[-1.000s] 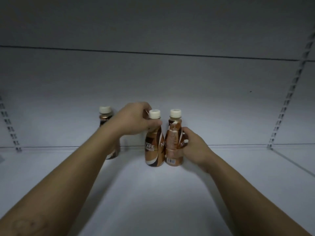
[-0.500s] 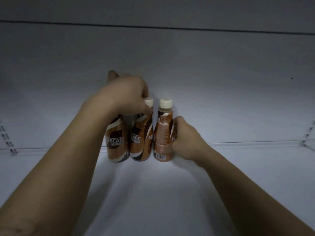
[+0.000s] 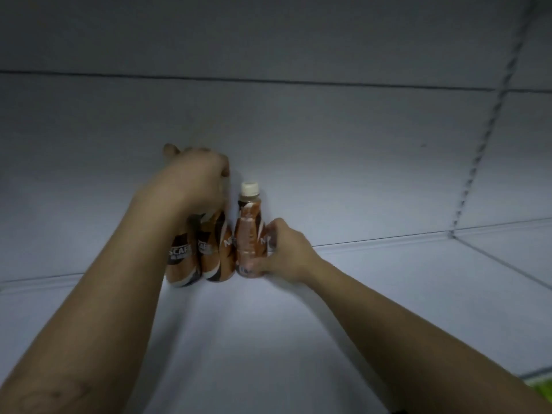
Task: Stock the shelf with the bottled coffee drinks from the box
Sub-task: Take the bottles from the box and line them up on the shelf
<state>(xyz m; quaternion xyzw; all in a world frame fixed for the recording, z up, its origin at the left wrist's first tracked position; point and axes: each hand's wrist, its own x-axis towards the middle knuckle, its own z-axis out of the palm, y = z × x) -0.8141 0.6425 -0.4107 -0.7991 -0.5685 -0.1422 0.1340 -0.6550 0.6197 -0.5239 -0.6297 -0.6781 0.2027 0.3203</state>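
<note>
Three brown coffee bottles stand side by side at the back of the white shelf [image 3: 268, 339]. My left hand [image 3: 197, 180] covers the tops of the left bottle [image 3: 179, 261] and the middle bottle [image 3: 216, 252], fingers closed over their caps, which are hidden. My right hand [image 3: 283, 252] grips the lower body of the right bottle [image 3: 249, 231], whose cream cap shows. All three bottles touch or nearly touch each other near the back wall.
The shelf's back wall [image 3: 328, 144] rises right behind the bottles. A slotted upright rail [image 3: 472, 162] runs down at the right, where a side shelf edge [image 3: 501, 261] begins. A bit of green shows at the bottom right corner [image 3: 540, 383].
The two held bottles moved left against the lone bottle, forming a row of three. My left hand now covers the left and middle bottle tops; my right hand grips lower.
</note>
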